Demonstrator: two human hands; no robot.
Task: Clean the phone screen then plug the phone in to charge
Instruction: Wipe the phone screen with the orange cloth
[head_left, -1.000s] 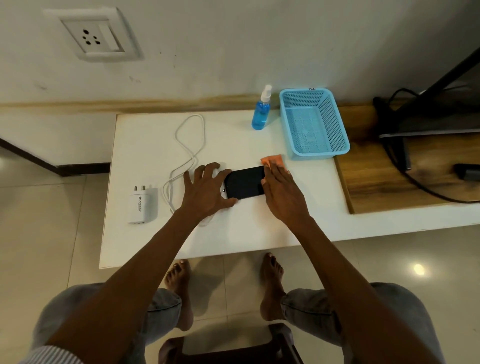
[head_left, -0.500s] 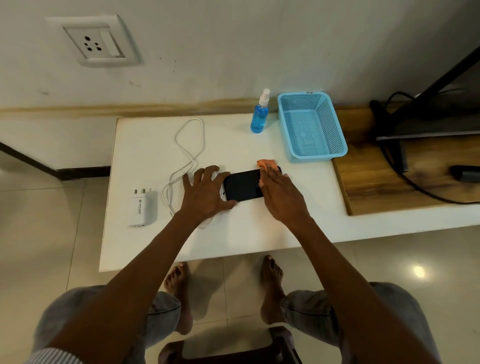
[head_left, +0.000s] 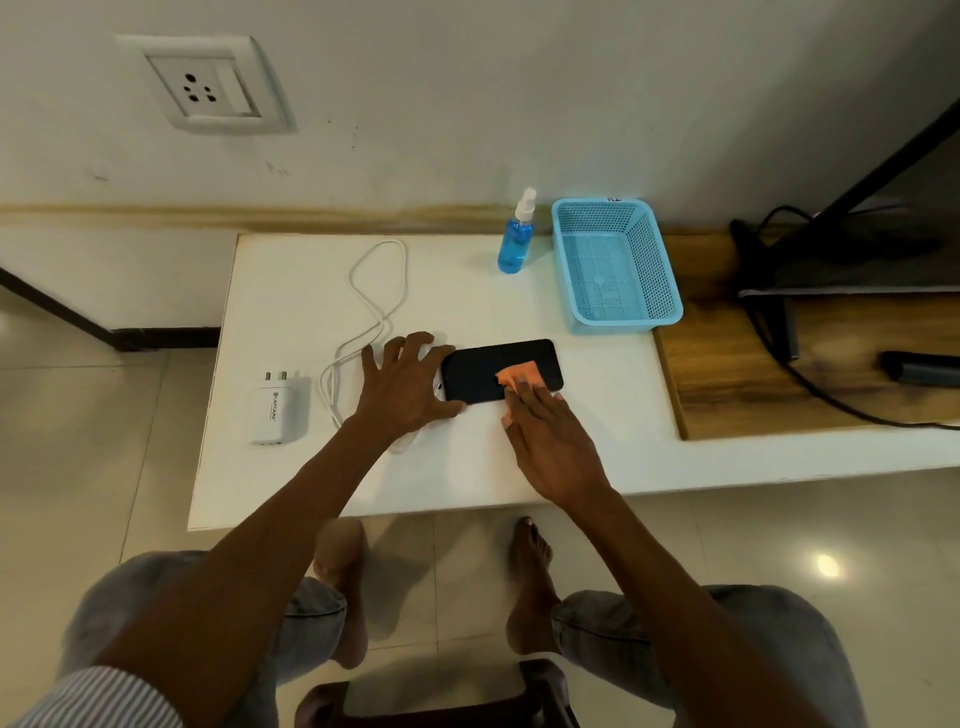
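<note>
Your left hand (head_left: 402, 384), fingers spread and bent, braces the left end of the black phone (head_left: 483, 371), which lies flat near the middle of the white table (head_left: 467, 467) with its screen up. Your right hand (head_left: 550, 441) presses an orange cloth (head_left: 519, 375) onto the right part of the screen with straight fingers. The white cable (head_left: 379, 312) loops behind the left hand, the charger (head_left: 272, 413) lies well to its left, and the wall socket (head_left: 213, 85) sits on the wall above; the blue spray bottle (head_left: 514, 241) stands just beside the blue basket (head_left: 615, 265).
</note>
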